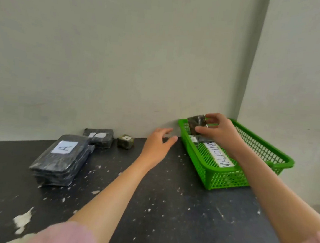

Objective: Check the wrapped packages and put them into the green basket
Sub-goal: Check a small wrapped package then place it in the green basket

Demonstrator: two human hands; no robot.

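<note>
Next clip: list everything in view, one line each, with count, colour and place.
Table: 1, black, white flecks.
Wall: pale grey, behind.
Green basket: 1, right on table, white paper strip inside.
Large package: 1, perhaps a stack, black, label A, left on table.
Medium package: 1, black, white label, behind it by wall.
Small package: 1, dark, by wall, right of those.
Held package: 1, dark, above basket's far end.
Package in basket: 1 visible, dark, far end.
Left hand: open, above table beside basket.
Right hand: pinches held package.
Sleeves: 2, pink, bottom edge.
</note>
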